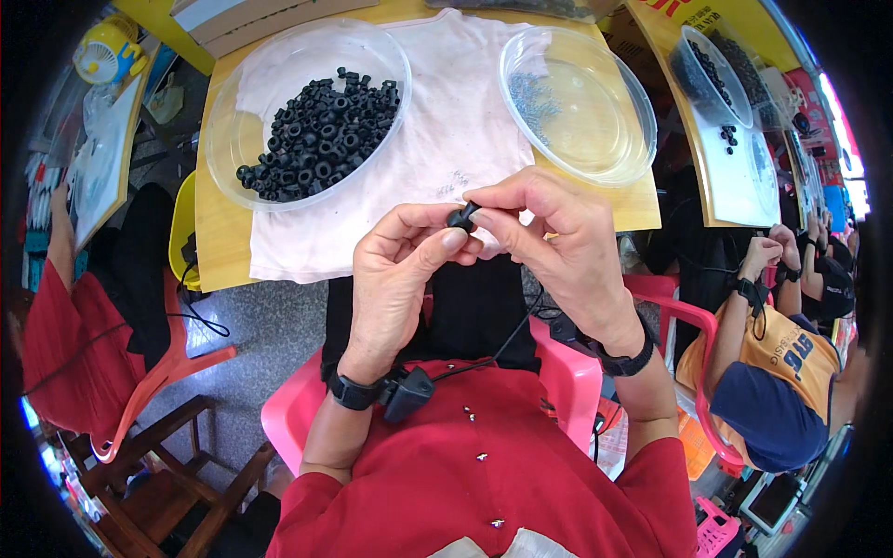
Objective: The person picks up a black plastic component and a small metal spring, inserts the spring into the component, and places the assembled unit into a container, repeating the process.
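Both the left hand [395, 265] and right hand [549, 237] pinch one small black ring [462, 217] at fingertip; a loose grip could drop it into the lap, short of the worktop [219, 232].

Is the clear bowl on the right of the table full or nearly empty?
Nearly empty: the right clear bowl holds only a thin scatter of small metal pieces at its left side; the rest shows bare bottom.

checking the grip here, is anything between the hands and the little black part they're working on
Nothing visible. The left hand and right hand both pinch the small black part directly with bare fingertips, above the white cloth. The bowl of black parts and the clear bowl sit farther back.
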### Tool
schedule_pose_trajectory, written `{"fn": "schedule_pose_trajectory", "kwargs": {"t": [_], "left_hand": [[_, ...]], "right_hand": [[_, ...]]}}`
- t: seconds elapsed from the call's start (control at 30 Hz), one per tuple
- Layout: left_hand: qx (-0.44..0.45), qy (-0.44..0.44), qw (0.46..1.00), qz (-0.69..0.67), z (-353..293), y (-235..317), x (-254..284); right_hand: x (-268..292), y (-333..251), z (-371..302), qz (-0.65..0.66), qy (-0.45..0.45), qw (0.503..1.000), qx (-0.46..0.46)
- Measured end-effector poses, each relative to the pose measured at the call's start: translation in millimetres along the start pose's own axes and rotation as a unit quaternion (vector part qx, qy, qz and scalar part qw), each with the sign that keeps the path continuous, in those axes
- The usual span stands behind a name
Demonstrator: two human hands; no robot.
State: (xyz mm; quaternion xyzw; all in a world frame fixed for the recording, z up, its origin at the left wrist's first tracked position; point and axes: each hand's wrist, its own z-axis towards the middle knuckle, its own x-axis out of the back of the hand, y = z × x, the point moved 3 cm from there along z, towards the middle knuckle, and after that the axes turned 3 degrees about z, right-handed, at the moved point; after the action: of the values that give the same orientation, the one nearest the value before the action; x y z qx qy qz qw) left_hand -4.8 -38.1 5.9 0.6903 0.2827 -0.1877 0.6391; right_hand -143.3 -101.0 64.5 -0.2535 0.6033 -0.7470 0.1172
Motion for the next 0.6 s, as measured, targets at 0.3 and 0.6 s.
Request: {"fn": "schedule_pose_trajectory", "kwargs": {"t": [0.3,0.6], "left_hand": [[0.014,0.019,1.000,0.008,-2,-1,3],[0.010,0.004,1.000,-0.023,-2,-7,10]], "right_hand": [[0,3,1,-0.069,0.011,0.997,0.042],[0,2,6,-0.077,-0.017,0.995,0.058]]}}
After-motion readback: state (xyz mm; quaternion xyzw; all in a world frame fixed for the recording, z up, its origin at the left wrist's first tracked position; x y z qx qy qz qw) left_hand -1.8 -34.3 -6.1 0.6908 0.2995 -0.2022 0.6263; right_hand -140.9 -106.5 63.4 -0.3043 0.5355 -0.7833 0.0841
